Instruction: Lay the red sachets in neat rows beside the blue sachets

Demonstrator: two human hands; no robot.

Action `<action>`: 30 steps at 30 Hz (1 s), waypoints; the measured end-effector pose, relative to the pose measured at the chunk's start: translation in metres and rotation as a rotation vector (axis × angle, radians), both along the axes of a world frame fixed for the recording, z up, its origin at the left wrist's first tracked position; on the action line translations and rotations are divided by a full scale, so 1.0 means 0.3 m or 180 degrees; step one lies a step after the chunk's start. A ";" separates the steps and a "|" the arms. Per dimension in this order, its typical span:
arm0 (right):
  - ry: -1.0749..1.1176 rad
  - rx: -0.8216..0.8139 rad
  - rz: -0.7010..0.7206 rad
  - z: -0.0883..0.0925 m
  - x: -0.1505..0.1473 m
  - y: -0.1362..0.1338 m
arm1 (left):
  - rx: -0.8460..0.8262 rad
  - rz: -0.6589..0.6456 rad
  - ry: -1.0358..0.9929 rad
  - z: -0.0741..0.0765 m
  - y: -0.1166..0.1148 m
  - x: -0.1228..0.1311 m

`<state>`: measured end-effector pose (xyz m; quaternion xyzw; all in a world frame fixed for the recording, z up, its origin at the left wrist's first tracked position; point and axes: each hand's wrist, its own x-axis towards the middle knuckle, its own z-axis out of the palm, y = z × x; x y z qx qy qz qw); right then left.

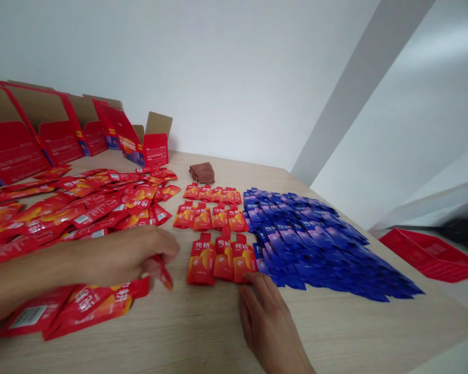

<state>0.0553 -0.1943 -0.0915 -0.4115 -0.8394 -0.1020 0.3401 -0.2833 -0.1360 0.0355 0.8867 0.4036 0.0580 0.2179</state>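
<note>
My left hand (pixel 140 253) is closed on a small red pouch (pixel 164 275), which hangs edge-on from its fingers above the table. Several red pouches (pixel 202 262) with orange fruit prints lie face up in three short rows in the middle. At the nearest row, the fingertips of my right hand (pixel 267 317) touch the bottom of the rightmost red pouch (pixel 244 257); its thumb is apart from the pouch. Blue pouches (pixel 292 234) lie overlapped in rows just right of the red ones. A loose heap of red pouches (pixel 89 200) spreads on the left, partly behind my left forearm.
Several open red cartons (pixel 60 140) stand along the wall at the back left. A folded brown cloth (pixel 202 172) lies behind the red rows. Beyond the right edge of the wooden table (pixel 203 332) is a red box (pixel 432 254), with a blurred dark object beside it.
</note>
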 end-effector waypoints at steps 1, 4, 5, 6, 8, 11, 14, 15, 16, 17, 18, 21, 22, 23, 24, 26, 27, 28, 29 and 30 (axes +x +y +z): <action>0.0008 -0.0003 -0.0008 0.002 -0.001 0.000 | -0.0024 0.0317 -0.0296 0.019 0.017 -0.016; 0.0007 0.0003 -0.0018 0.002 -0.002 0.001 | -0.0177 0.1311 -0.1186 0.019 0.069 -0.052; -0.0003 0.0015 -0.0023 0.000 -0.002 0.001 | -0.0295 0.1620 -0.1418 -0.001 0.083 -0.057; -0.0012 0.0021 -0.0026 -0.001 -0.002 0.002 | -0.0492 0.1883 -0.1609 -0.027 0.093 -0.058; -0.0006 0.0036 -0.0029 -0.002 -0.002 0.002 | -0.0945 0.2252 -0.1832 -0.090 0.103 -0.046; -0.0032 -0.0027 -0.0010 -0.001 0.000 0.001 | -0.1214 0.2456 -0.1889 -0.176 0.101 -0.011; -0.0080 -0.0143 0.0023 0.003 0.004 0.001 | -0.1120 0.2477 -0.1759 -0.225 0.099 0.016; -0.0083 -0.0154 0.0030 0.004 0.005 0.002 | -0.1114 0.2470 -0.1711 -0.232 0.101 0.020; -0.0088 -0.0155 0.0034 0.004 0.007 0.002 | -0.1131 0.2453 -0.1681 -0.234 0.103 0.020; -0.0093 -0.0146 0.0036 0.003 0.008 0.002 | -0.1164 0.2426 -0.1661 -0.229 0.105 0.016; -0.0096 -0.0134 0.0038 0.002 0.009 0.002 | -0.1164 0.2375 -0.1640 -0.219 0.105 0.007; -0.0081 -0.0117 0.0032 -0.004 0.010 0.003 | -0.0641 0.2060 -0.1288 -0.145 0.082 -0.037; -0.0081 -0.0128 0.0033 -0.005 0.010 0.003 | -0.0372 0.1948 -0.0997 -0.112 0.063 -0.055; -0.0084 -0.0138 0.0036 -0.007 0.010 0.003 | -0.0147 0.1849 -0.0624 -0.079 0.036 -0.072; -0.0096 -0.0147 0.0041 -0.008 0.011 0.004 | 0.0007 0.1769 -0.0227 -0.050 0.004 -0.088; -0.0129 -0.0139 0.0053 -0.010 0.013 0.005 | 0.0147 0.1709 0.0469 -0.016 -0.073 -0.115; -0.0141 -0.0117 0.0058 -0.010 0.013 0.006 | 0.0215 0.1679 0.0693 -0.016 -0.111 -0.126; -0.0152 -0.0095 0.0062 -0.010 0.014 0.007 | 0.0310 0.1626 0.0811 -0.027 -0.146 -0.136; -0.0160 -0.0076 0.0067 -0.009 0.015 0.007 | 0.0399 0.1542 0.0838 -0.048 -0.175 -0.148; -0.0164 -0.0064 0.0074 -0.008 0.014 0.007 | 0.0472 0.1440 0.0783 -0.078 -0.196 -0.160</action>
